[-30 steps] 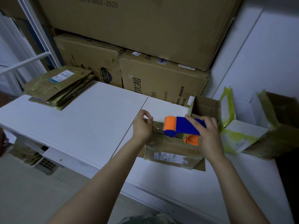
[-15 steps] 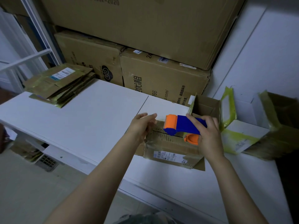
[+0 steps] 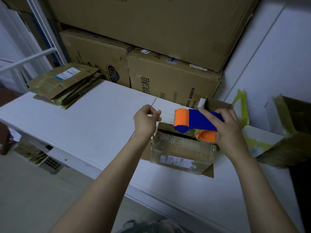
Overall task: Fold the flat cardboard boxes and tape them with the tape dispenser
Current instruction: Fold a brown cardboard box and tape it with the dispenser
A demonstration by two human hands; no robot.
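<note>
Small cardboard box (image 3: 181,148) sits on the white bench (image 3: 101,118), near the front edge, right of middle. Top flaps are folded down but a dark gap runs along the seam, so I'd say it's not sealed yet. Tape dispenser (image 3: 200,122) is on the box top, over that seam. Right hand (image 3: 230,130): grip clenched round the blue body, fingers over the top, thumb down by the orange hub. Left hand (image 3: 146,122) is raised just beside the box's left end, off the cardboard, fingers curled, thumb near forefinger. Can't tell its grip; a clear tape end could be pinched there. Stack of flat boxes (image 3: 65,83) lies at the far left of the bench, well apart.

Handling: box looks light and empty, and will likely slide if the dispenser drags with no hand bracing it. Walls are thin corrugated card, reused, creased, soft at the corners. Press the flaps near the edges, not mid-span, or they cave in. Old glossy tape covers the surface, slick and wrinkled. White label (image 3: 176,160) on the front face. One bottom flap splays out at the near right corner. Dispenser is hard smooth plastic with a boxy blue shell and an orange cylinder roller (image 3: 181,117) at the front; best held by the body.

Rest: big brown cartons (image 3: 168,78) stacked behind, open boxes (image 3: 289,132) with yellowish tape at right.
</note>
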